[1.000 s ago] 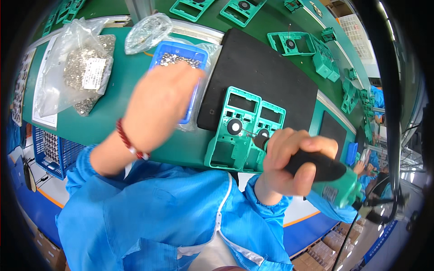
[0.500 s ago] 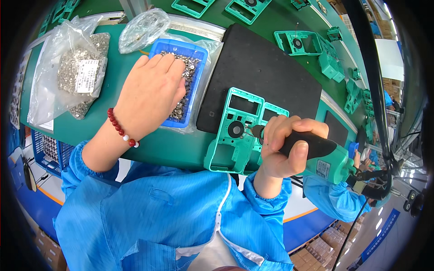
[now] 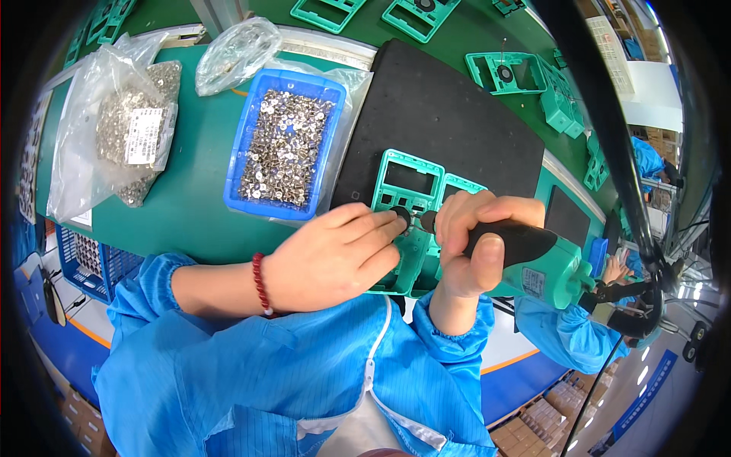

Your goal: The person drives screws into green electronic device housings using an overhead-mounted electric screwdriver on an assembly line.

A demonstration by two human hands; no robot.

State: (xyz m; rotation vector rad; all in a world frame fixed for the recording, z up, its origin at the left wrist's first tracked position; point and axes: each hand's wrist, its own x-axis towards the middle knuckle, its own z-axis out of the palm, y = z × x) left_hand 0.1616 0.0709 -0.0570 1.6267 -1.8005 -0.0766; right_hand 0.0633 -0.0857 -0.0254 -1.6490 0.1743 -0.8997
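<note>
My right hand [image 3: 474, 240] is wrapped round a green and black electric screwdriver [image 3: 554, 268], its tip pointing left over a green plastic housing [image 3: 442, 169]. Set into that housing is a round black part [image 3: 401, 215], partly covered by my fingers. My left hand [image 3: 339, 255] reaches across the near half of the housing, its fingers drawn together at the black part, close to the screwdriver tip. Whatever those fingertips pinch is too small or hidden to make out. To the left stands a blue tray [image 3: 236, 164] filled with small metal screws [image 3: 285, 148].
A clear bag of screws [image 3: 133, 126] and a crumpled plastic bag [image 3: 237, 57] lie to the left. The housing rests on a black mat [image 3: 449, 107]. More green housings [image 3: 506, 72] sit at the back. A black arm [image 3: 609, 91] rises at right, near another person's blue sleeve [image 3: 560, 327].
My left hand has left the screw tray and moved right and nearer, to the black part on the housing. The tray's screws now show fully. My right hand and the screwdriver have barely moved.
</note>
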